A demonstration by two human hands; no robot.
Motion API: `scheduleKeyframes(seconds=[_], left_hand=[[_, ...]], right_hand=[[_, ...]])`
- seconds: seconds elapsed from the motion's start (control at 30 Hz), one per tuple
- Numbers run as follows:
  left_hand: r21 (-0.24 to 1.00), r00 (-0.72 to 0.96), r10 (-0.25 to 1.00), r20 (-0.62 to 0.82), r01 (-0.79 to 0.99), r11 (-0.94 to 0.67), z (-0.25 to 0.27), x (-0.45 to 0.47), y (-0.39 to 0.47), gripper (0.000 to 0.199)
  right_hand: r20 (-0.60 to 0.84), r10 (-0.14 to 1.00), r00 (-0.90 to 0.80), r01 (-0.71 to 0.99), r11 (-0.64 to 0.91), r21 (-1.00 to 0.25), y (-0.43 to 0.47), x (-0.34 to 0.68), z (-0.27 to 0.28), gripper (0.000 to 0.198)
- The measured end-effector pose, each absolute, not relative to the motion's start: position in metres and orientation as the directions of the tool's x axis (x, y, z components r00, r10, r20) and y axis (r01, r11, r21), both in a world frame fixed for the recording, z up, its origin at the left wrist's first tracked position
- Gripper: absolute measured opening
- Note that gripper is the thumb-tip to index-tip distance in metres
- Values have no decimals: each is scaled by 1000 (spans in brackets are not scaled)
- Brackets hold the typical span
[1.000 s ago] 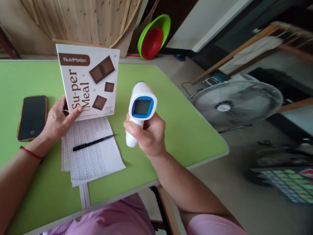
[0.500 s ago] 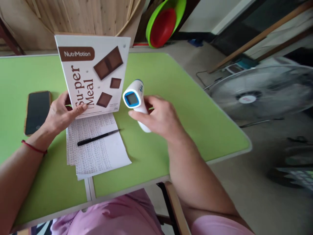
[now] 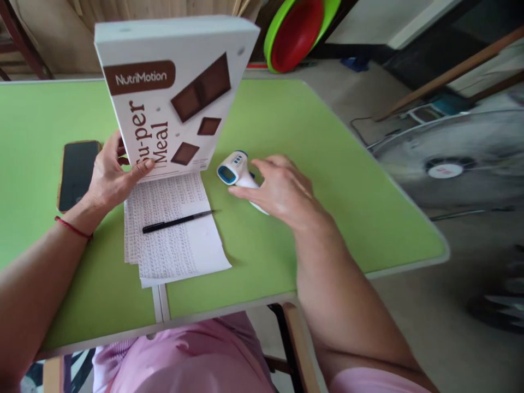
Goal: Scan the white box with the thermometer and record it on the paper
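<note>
My left hand (image 3: 112, 174) grips the lower left corner of a white NutriMotion Su-per Meal box (image 3: 164, 114), thumb on the front. The box is held up and tilted, its top edge showing. My right hand (image 3: 282, 188) is beside a white and blue infrared thermometer (image 3: 234, 168), which appears to lie on the table. Its fingers are apart, and the thumb is close against the handle; whether it touches is hard to tell. Below the box lie sheets of handwritten paper (image 3: 184, 254) with a black pen (image 3: 176, 221) across them.
A phone (image 3: 79, 172) in a brown-edged case lies left of my left hand on the green table (image 3: 344, 229). Beyond the table's right edge stands a large fan (image 3: 446, 169). Green and red basins (image 3: 297, 35) are at the back, and a chair (image 3: 301, 344) is near me.
The box has risen and leaned so its top edge shows. The thermometer has been lowered onto the table and tipped sideways, and my right fingers have loosened from it. The view shifted slightly.
</note>
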State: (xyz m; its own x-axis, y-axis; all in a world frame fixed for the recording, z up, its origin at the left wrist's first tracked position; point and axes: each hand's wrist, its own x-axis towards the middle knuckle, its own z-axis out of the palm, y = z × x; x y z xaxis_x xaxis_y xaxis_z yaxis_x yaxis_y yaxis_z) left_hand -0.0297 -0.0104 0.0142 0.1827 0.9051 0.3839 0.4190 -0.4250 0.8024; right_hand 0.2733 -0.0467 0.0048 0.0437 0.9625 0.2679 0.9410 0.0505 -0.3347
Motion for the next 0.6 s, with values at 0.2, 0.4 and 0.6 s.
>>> scheduleKeyframes(seconds=[0.2,0.4,0.6], left_hand=[[772,158,922,353,507,-382,8,-33,-11,59],[777,220,934,281,518,-356,16,-35,-8,55],[690,296,930,221,626,-363,20,-38,-1,43]], right_hand=[[427,841,-333,650,533,-542,-65,243,9,14],[307,726,-615,575,679,-456,-73,230,-5,17],[350,701,-622,572,712,-408,-70,231,-5,9]])
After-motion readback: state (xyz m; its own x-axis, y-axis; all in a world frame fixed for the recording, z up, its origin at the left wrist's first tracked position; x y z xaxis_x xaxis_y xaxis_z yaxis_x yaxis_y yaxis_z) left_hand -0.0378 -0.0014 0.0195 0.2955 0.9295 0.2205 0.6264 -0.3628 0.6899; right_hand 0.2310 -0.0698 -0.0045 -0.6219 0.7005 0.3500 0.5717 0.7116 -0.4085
